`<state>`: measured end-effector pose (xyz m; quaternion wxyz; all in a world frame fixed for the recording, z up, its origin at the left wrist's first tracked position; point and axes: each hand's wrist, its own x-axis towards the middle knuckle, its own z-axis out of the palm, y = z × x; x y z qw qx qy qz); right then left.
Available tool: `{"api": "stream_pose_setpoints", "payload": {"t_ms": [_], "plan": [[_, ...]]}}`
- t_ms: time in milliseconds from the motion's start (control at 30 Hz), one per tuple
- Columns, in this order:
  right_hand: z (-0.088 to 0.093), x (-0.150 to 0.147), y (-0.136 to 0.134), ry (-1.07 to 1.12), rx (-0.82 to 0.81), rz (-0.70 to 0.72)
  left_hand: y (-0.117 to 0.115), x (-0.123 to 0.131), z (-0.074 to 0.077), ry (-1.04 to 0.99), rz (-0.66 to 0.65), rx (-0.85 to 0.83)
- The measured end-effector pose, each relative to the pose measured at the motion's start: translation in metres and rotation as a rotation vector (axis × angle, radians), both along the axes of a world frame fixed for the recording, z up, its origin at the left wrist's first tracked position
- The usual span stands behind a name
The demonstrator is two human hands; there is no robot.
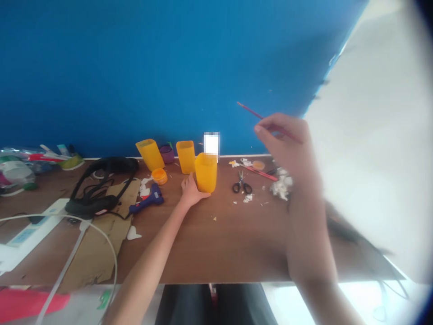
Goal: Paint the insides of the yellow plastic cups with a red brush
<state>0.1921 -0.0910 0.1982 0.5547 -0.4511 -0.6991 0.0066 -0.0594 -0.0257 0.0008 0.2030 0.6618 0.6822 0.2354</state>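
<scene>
My left hand (191,191) is closed round the base of a yellow cup (206,174) standing on the brown table. Raised above the table on the right, my right hand (284,135) pinches a thin red paintbrush (249,110), its tip pointing up and left. Behind the held cup stands a second yellow cup (186,156). Further left, a third yellow cup (150,154) leans beside a purple container (167,154). A small open jar of orange paint (159,176) sits in front of the third cup.
Black-handled scissors (241,183), a red cutter (262,173) and white scraps (282,184) lie to the right. At the left are a blue glue gun (149,199), a black headset (86,206), cardboard (91,257), a power strip (32,234) and cables. A blue wall (203,67) rises behind.
</scene>
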Motion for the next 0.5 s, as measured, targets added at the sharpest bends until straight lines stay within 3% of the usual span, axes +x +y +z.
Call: {"api": "stream_pose_setpoints", "payload": {"t_ms": [167, 300, 400, 500], "plan": [[0.002, 0.001, -0.003, 0.012, 0.026, -0.002, -0.015, -0.011, 0.004, -0.020, 0.003, -0.073], [0.002, 0.006, -0.003, 0.042, 0.032, -0.023, -0.058, -0.010, 0.021, 0.103, -0.040, -0.010], [0.003, 0.012, -0.004, 0.070, 0.017, -0.041, -0.093, 0.015, 0.039, 0.205, -0.287, -0.037], [0.004, 0.017, -0.008, 0.092, 0.000, -0.051, -0.102, 0.060, 0.043, 0.181, -0.613, 0.057]]}}
